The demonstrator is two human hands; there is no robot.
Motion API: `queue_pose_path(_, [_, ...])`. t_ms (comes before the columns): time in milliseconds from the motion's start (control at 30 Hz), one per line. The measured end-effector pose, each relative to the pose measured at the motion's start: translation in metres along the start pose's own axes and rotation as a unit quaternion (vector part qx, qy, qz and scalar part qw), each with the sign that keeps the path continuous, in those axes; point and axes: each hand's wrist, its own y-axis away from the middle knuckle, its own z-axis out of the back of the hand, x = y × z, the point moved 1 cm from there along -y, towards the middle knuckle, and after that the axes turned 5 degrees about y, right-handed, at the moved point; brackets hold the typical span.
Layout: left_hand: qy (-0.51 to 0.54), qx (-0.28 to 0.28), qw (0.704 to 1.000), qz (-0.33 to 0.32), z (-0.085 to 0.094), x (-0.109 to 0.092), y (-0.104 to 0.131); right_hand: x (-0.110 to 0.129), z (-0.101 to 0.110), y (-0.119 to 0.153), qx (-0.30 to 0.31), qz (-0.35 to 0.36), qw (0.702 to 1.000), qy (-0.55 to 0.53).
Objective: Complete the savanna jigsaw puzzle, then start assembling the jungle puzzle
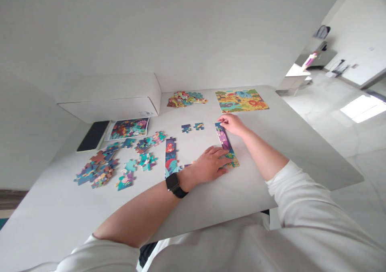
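Observation:
My left hand (211, 164), a black watch on its wrist, lies with fingers stretched out over the lower part of a joined jigsaw strip (223, 137) and the bottom row beside it. At the strip's upper end, my right hand (231, 123) pinches a dark blue puzzle piece at the corner. A second joined strip (170, 155), with a red figure on dark blue, stands to the left; my left hand and forearm hide much of the row between the strips. Two loose pieces, one dark blue (186, 128) and one with a yellow shape (199, 126), lie above.
Loose puzzle pieces (98, 169) are scattered at the left, near a phone (93, 136) and a printed picture card (129, 128). Behind them stands a white box (120, 93). Another pile of pieces (185, 99) and a finished animal puzzle (241, 100) lie along the wall.

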Motion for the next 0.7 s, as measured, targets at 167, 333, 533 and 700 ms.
queue_pose_path(167, [-0.001, 0.001, 1.000, 0.001, -0.0012, 0.0008, 0.0001, 0.0009, 0.0005, 0.0011, 0.007, 0.029, 0.999, 0.027])
queue_pose_path(333, [-0.011, 0.006, 1.000, 0.004, 0.0001, -0.0007, -0.0007, 0.0019, 0.0022, 0.0016, 0.006, 0.045, 0.998, 0.051])
queue_pose_path(533, [-0.011, 0.002, 1.000, 0.001, 0.0014, -0.0017, 0.0004, 0.0047, 0.0028, 0.0032, 0.035, 0.047, 0.995, 0.084])
queue_pose_path(700, [-0.014, -0.004, 1.000, 0.000, 0.0005, -0.0013, 0.0007, 0.0041, 0.0030, 0.0042, 0.031, 0.048, 0.994, 0.088])
